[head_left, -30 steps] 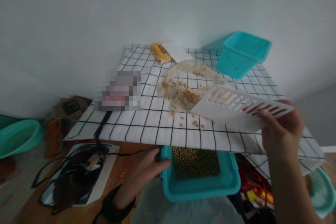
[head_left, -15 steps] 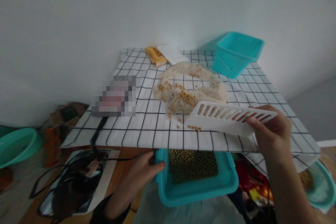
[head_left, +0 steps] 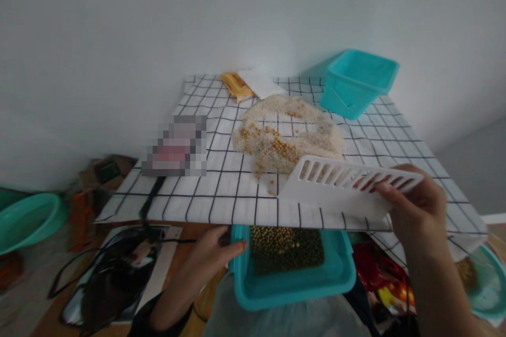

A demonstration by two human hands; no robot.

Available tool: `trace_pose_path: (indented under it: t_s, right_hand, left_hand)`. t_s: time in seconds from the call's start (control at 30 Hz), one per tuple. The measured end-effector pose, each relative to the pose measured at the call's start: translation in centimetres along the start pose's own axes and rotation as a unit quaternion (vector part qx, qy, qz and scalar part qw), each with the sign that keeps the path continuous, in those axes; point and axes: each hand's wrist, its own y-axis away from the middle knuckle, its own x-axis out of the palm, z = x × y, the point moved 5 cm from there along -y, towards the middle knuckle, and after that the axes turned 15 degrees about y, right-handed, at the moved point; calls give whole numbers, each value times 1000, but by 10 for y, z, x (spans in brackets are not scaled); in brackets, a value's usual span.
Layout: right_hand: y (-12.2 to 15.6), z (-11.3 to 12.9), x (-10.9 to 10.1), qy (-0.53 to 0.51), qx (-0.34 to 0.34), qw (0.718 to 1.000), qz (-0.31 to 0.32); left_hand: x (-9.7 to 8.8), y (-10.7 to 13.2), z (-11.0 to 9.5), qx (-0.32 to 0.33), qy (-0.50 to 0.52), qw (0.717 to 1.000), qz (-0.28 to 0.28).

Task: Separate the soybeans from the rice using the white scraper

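Observation:
My right hand (head_left: 419, 202) is closed on one end of a white slotted plastic plate (head_left: 336, 202), which stands on its long edge on the checked tablecloth. Behind the plate lies a ring of pale grain (head_left: 292, 102), with yellow beans (head_left: 282, 147) scattered over its near left side. My left hand (head_left: 219, 250) grips the left rim of a turquoise plastic bin (head_left: 294, 292) below the table's front edge. Inside that bin are dark green beans (head_left: 292, 260) with yellow ones on top at the back left.
A second turquoise bin (head_left: 358, 87) stands at the table's back right. A yellow packet (head_left: 236, 86) and a white sheet (head_left: 261, 83) lie at the back. On the left is a blurred-out device (head_left: 176, 147) with a dark strap. Basins (head_left: 33, 221) sit low at both sides.
The white plate has moved toward the table's front edge and slightly right. The few yellow beans before it are gone from the cloth there. My left hand keeps its hold.

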Motion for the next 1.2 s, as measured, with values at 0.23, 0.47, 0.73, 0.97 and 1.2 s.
trace_pose_path:
  t_s: [0.23, 0.47, 0.73, 0.97, 1.2]
  right_hand:
    - [-4, -9, 11, 12, 56, 997, -50]
    - [-7, -6, 17, -3, 57, 996, -69]
    - [-9, -4, 26, -22, 50, 998, -43]
    - [-22, -9, 31, -24, 60, 997, 52]
    - [-17, -9, 35, -26, 61, 993, 101]
  left_hand:
    - [-12, 1, -2, 11, 18, 999, -26]
    - [-19, 3, -1, 18, 31, 998, -49]
    - [-22, -8, 11, 29, 43, 998, -39]
    - [-32, -19, 29, 45, 81, 994, -50]
    - [-28, -4, 8, 32, 89, 994, -58]
